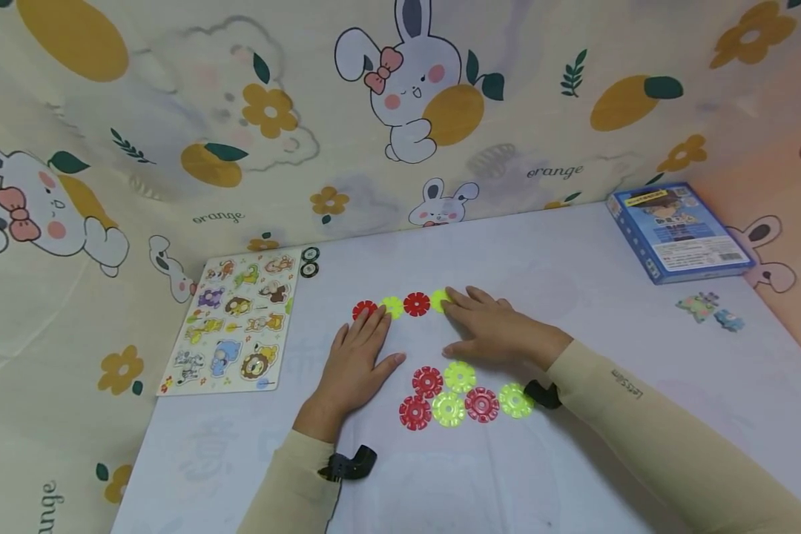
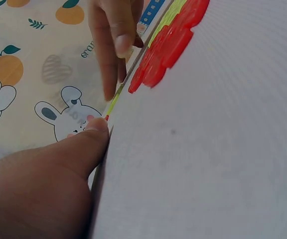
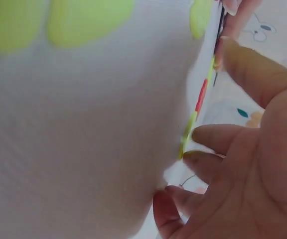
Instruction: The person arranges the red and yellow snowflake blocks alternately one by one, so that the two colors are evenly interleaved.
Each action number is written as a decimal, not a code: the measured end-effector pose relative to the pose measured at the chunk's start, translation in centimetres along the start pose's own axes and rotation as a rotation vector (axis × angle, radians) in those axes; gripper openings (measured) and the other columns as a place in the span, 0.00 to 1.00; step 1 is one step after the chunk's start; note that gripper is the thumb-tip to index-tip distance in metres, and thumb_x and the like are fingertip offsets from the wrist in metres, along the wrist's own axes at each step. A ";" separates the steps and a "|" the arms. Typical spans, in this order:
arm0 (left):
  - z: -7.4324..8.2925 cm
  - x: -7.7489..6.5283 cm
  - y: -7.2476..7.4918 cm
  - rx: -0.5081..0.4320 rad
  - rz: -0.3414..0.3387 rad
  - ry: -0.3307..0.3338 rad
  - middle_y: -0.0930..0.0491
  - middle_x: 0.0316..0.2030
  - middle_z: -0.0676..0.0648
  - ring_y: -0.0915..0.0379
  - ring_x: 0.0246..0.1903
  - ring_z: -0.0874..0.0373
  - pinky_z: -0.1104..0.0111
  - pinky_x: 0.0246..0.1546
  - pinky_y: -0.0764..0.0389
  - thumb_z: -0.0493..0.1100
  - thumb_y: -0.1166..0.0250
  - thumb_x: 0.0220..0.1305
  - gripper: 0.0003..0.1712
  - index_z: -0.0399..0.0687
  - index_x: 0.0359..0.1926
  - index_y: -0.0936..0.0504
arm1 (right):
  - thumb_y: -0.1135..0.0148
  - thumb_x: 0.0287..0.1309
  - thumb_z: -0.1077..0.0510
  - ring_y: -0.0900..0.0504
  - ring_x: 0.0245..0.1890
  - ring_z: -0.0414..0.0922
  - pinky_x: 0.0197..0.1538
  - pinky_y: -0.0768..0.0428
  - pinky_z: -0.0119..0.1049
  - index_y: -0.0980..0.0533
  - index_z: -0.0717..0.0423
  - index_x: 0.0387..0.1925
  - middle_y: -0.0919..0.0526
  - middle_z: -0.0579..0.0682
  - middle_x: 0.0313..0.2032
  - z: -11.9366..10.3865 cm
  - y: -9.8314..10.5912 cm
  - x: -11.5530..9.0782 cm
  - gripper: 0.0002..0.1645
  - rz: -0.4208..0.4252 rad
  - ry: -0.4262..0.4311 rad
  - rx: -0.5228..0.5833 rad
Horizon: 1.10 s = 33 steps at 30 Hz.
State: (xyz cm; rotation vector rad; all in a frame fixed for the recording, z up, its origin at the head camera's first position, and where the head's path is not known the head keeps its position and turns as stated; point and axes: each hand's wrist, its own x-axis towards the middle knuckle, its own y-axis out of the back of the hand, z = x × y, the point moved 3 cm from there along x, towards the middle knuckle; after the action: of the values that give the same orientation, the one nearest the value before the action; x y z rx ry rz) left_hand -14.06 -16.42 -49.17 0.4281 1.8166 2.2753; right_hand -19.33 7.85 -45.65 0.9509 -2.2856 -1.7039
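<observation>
the left hand (image 1: 352,377) lies with straight fingers and its thumb out to the side. its tips touch the red notched disc (image 1: 361,305) at the left end of a row, but it pinches nothing. the right hand (image 1: 490,328) has its fingers stretched out too, grabs nothing, and touches the yellow-green notched disc (image 1: 437,300) at the right end. in between sit a second yellow-green disc (image 1: 394,305) and a second red disc (image 1: 411,306). soft, flat fingers should work best here, because a hard push could make thin discs tip or slide. the row sits mid-table, well in from the far edge of the white table (image 1: 454,259). six more discs (image 1: 443,415) lie farther from that edge. the right black wrist camera (image 1: 544,395) is near one, so that wrist should stay high and not bump it.
</observation>
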 end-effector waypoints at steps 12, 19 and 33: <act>-0.1 0.0 -0.1 -0.019 -0.007 -0.007 0.54 0.74 0.54 0.65 0.72 0.52 0.47 0.67 0.58 0.71 0.53 0.64 0.45 0.55 0.75 0.47 | 0.38 0.57 0.36 0.36 0.64 0.49 0.57 0.30 0.52 0.41 0.32 0.70 0.39 0.42 0.68 1.3 2.3 -4.8 0.41 0.130 0.087 0.645; -0.3 0.0 -0.3 -0.014 -0.001 -0.008 0.55 0.74 0.55 0.65 0.72 0.53 0.48 0.67 0.59 0.73 0.55 0.63 0.46 0.56 0.75 0.48 | 0.37 0.61 0.47 0.29 0.58 0.50 0.53 0.27 0.50 0.40 0.34 0.69 0.33 0.49 0.64 2.1 0.2 -8.2 0.37 0.123 0.167 0.802; -0.3 0.0 -0.3 -0.009 -0.001 -0.007 0.54 0.74 0.55 0.65 0.72 0.53 0.48 0.67 0.58 0.73 0.55 0.63 0.46 0.56 0.75 0.48 | 0.26 0.47 0.44 0.34 0.48 0.35 0.51 0.28 0.38 0.21 0.36 0.46 0.30 0.32 0.45 -0.2 -3.8 -11.3 0.22 0.179 0.133 0.332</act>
State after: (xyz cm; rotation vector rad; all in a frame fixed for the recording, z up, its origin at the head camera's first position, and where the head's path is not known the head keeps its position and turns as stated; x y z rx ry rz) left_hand -14.17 -16.62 -49.57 0.4327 1.8021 2.2775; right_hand -8.79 13.31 -46.15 0.8515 -2.5215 -1.1792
